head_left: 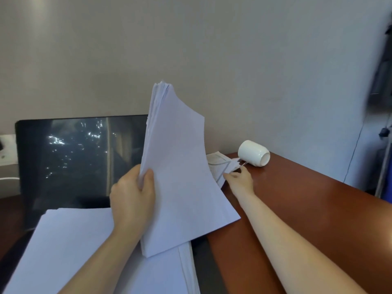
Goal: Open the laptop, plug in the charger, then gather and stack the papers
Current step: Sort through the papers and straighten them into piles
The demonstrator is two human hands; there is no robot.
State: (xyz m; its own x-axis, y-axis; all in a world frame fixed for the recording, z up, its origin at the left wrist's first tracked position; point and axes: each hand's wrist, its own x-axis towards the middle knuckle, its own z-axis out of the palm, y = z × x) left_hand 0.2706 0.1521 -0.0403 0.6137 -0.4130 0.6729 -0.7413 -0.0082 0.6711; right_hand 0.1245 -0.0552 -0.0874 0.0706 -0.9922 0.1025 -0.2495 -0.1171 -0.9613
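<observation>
My left hand (132, 198) grips a thick sheaf of white papers (180, 166) by its left edge and holds it upright and tilted, its lower edge resting on a flat pile of white papers (63, 251) in front of me. Behind them the open laptop (74, 155) stands with a dark, reflecting screen; the papers cover its keyboard. My right hand (239, 177) reaches far forward and touches a printed sheet of paper (218, 166) lying by the wall, its fingers curled on the sheet's edge. The sheaf hides part of that sheet.
A white cup (253, 153) lies on its side on the red-brown desk (307, 209) just beyond my right hand. A white cable (8, 178) runs at the far left near a wall socket (7, 149). Dark items hang at the right edge.
</observation>
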